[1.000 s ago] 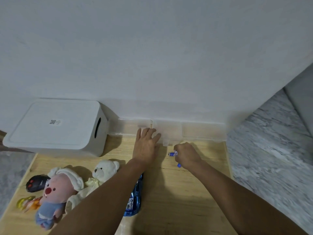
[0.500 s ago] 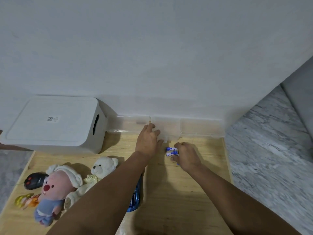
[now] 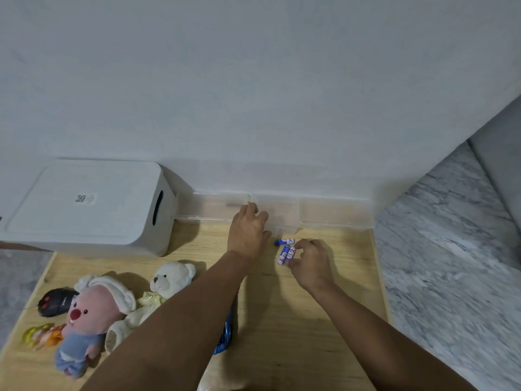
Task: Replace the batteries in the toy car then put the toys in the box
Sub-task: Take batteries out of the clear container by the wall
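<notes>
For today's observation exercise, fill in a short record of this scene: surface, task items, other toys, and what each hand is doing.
surface: wooden board
storage: white lidded box, lid on; clear plastic containers along the wall
batteries: three blue batteries lying on the board
toy car: blue toy car, mostly hidden under the left forearm
other toys: pink plush, white teddy bear, black toy
left hand: fingers on a clear container
right hand: fingers curled at two batteries

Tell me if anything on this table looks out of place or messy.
Slightly. Three blue batteries lie loose on the wooden table by the right hand, outside the clear organizer. The plush toys lie tumbled on their sides. Nothing looks spilled or broken.
</notes>
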Action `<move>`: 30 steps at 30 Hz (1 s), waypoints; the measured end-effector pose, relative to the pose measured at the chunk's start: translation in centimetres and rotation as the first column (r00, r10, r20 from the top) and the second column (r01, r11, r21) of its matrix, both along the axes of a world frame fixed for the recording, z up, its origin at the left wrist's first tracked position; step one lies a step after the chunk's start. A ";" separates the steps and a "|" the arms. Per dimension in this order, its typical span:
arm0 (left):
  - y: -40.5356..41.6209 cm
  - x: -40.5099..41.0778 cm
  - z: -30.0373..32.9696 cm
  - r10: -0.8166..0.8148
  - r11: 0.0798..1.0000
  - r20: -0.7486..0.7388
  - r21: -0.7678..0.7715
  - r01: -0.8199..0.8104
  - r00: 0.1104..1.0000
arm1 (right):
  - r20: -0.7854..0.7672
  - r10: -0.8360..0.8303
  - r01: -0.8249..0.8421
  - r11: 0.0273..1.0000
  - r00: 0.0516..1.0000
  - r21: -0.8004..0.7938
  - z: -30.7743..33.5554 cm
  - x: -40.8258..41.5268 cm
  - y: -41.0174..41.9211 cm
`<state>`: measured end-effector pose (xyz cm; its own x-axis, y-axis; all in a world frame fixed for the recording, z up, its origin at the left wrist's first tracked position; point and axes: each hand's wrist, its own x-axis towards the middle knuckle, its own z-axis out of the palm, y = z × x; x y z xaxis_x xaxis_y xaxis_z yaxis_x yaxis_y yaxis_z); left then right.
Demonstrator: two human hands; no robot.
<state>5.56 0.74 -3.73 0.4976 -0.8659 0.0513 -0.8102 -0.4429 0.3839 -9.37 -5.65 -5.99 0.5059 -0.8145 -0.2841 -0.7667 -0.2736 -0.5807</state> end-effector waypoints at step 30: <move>1.0 0.8 -0.9 -0.014 0.984 0.012 -0.176 0.016 1.000 | -0.261 0.262 -0.367 0.748 0.929 -0.553 2.0 4.1 -3.1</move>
